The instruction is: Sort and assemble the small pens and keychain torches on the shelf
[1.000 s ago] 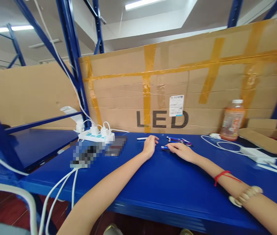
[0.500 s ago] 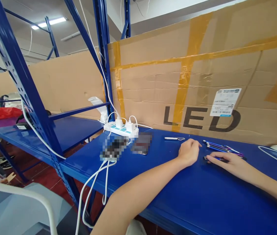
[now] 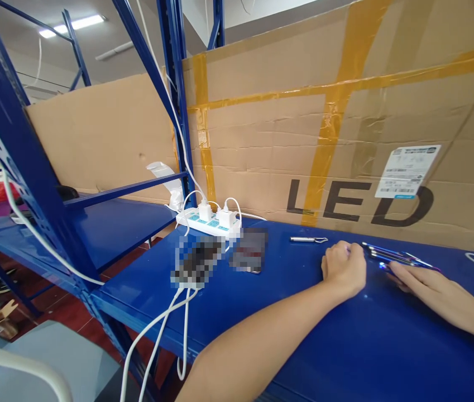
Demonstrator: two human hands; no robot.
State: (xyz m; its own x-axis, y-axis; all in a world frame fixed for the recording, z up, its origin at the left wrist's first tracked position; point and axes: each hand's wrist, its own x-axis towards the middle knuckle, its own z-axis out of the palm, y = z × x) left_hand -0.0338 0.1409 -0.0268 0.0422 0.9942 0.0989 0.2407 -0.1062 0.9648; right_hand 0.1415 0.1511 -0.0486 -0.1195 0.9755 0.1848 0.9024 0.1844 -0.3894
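Note:
My left hand (image 3: pixel 343 268) rests on the blue table (image 3: pixel 303 335) with its fingers curled in and nothing visible in them. Its knuckles sit right beside the near ends of several blue and purple pens (image 3: pixel 402 258) lying along the cardboard. My right hand (image 3: pixel 425 287) lies flat with its fingers stretched out, the fingertips resting on a blue pen (image 3: pixel 383 267) whose tip pokes out toward my left hand. A silver pen (image 3: pixel 307 239) lies apart, to the left of both hands.
A white power strip (image 3: pixel 209 223) with plugged chargers and hanging white cables sits at the table's left end, beside two blurred flat devices (image 3: pixel 249 250). A taped cardboard box (image 3: pixel 345 139) marked LED walls the back. Blue rack posts (image 3: pixel 173 95) and a lower shelf stand to the left.
The view has swung left and closer. My left hand has curled tighter beside the pens, while my right hand stays laid over the blue pen.

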